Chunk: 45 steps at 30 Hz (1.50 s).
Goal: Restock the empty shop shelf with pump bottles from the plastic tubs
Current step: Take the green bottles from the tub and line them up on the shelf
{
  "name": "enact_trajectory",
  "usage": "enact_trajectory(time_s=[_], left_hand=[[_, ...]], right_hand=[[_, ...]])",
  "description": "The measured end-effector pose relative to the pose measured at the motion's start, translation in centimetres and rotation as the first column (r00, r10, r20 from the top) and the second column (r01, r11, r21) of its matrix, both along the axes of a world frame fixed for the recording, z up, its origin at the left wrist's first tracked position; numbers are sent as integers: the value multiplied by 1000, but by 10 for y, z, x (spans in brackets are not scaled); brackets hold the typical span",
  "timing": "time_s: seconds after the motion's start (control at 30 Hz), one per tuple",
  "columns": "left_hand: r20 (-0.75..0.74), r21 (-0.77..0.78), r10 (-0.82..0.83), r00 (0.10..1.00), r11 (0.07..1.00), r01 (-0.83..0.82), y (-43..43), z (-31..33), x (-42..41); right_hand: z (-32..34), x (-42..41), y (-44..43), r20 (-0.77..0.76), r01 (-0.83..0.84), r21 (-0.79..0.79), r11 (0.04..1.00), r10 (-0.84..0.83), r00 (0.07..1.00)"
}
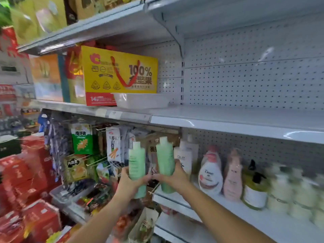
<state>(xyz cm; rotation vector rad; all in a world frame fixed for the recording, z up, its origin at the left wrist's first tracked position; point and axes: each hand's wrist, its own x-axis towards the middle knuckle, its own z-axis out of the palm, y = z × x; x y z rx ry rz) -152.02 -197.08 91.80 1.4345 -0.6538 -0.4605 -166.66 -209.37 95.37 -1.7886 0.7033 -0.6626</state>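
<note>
Two green bottles are held upright, side by side, in front of the left end of the lower shelf (280, 223). The pale green bottle (137, 163) is gripped around its lower half by the left hand (130, 184), with the fingers curled round it. The darker green bottle (165, 162) is gripped in the same way by the right hand (173, 178). The fingertips of the two hands are brought close together between the bottles, and both bottles are blurred. The foot of the darker green bottle is seen at the front edge of the lower shelf; whether it is touching cannot be told.

Just behind it a white bottle (184, 157) is stood. Further right, a white and red bottle (210, 174), a pink bottle (233, 176), a black-pump bottle (254, 192) and a blurred row of pale containers (298, 195) are lined along the same shelf.

Above, the upper shelf (245, 118) is backed by a pegboard panel (254, 81). At its left a clear plastic tub (140, 100) is set just in front of a yellow gift box (119, 72). Snack packets (81, 139) are hung on hooks to the left, and red boxes (26, 172) are stacked further left.
</note>
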Motion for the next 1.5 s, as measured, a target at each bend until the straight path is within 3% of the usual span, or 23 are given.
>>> enact_trajectory(time_s=[0.2, 0.5, 0.63, 0.83, 1.07, 1.27, 1.5], left_hand=[[22, 14, -174, 985, 985, 174, -61, -1, -94], [7, -48, -434, 901, 900, 434, -121, 6, -243], [-115, -106, -565, 817, 825, 555, -138, 6, -295], [-33, -65, -667, 744, 744, 665, -174, 4, -356], [-114, -134, -768, 630, 641, 756, -217, 8, -403], [-10, -115, -859, 512, 510, 853, -223, 19, -436], [-152, -76, -916, 371, 385, 920, -228, 8, -485]], right_hand=[[-3, -124, -37, -107, 137, -106, 985, -149, 983], [2, -298, -74, 43, 309, 40, 950, -311, 949], [-7, -359, -78, 136, 356, 84, 931, -365, 921], [-15, -423, -90, 192, 484, 149, 863, -505, 842], [-4, -487, -91, 210, 593, 216, 776, -630, 748], [1, -529, -89, 260, 604, 294, 741, -670, 695], [-15, -571, -87, 353, 545, 473, 692, -716, 602]])
